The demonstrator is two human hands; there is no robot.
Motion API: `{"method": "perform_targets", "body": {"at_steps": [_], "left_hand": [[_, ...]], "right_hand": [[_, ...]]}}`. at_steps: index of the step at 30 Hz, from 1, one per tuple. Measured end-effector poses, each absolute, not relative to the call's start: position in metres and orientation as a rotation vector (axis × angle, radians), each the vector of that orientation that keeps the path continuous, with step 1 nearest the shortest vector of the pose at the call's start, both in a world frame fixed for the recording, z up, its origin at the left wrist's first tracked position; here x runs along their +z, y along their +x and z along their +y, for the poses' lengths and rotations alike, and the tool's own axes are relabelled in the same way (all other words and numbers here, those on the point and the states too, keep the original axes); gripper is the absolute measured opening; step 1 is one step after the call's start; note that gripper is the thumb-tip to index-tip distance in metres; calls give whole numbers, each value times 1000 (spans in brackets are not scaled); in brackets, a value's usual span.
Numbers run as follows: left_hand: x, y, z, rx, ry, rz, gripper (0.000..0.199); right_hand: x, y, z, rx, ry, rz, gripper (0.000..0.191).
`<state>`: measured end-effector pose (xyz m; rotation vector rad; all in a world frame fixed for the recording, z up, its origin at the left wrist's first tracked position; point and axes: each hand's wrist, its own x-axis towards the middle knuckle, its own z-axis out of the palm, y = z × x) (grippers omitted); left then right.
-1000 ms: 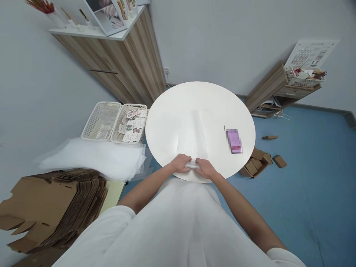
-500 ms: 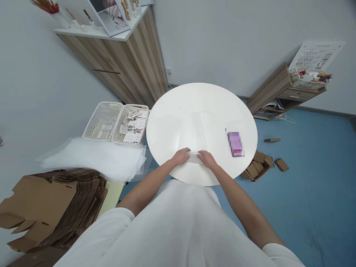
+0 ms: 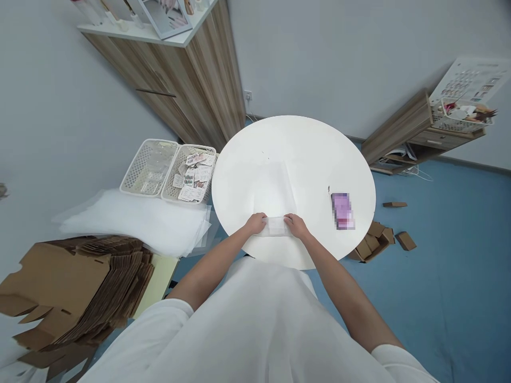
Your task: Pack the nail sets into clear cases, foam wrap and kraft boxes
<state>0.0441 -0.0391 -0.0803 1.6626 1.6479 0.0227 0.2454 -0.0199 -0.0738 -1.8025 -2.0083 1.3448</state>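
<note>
A thin, translucent white packing sheet (image 3: 274,183) lies on the round white table (image 3: 293,138), its near end folded over into a flat band. At the left end of that band is my left hand (image 3: 256,223), its fingers curled and gripping the fold. My right hand (image 3: 296,225) grips the right end the same way, thumb toward the middle. Between the hands the band looks slightly thicker, but whether anything is wrapped inside cannot be made out. To the right on the table rests a blurred purple item (image 3: 342,211), apart from both hands.
Left of the table sit two white plastic baskets (image 3: 163,197), one holding printed cards. Nearer are a pile of similar white sheets (image 3: 136,221) and stacked flattened cardboard boxes (image 3: 59,292). An open carton (image 3: 371,244) of small boxes stands on the floor at right.
The folded band between my hands has come to lie flatter and looks wider. My hands have shifted only slightly and keep their grip. The camera view has tilted a little.
</note>
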Motion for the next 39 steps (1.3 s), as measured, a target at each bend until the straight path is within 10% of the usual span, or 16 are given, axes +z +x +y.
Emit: {"method": "perform_targets", "body": {"at_steps": [15, 20, 39], "left_hand": [[-61, 56, -68, 119, 2365, 1562, 36], [-66, 60, -70, 34, 2316, 1560, 58], [-53, 23, -61, -36, 2061, 1180, 38]], "right_hand": [[-66, 246, -46, 470, -1777, -2447, 37], [-64, 234, -50, 643, -1386, -2774, 36], [-51, 215, -106, 1021, -1744, -2152, 34]]}}
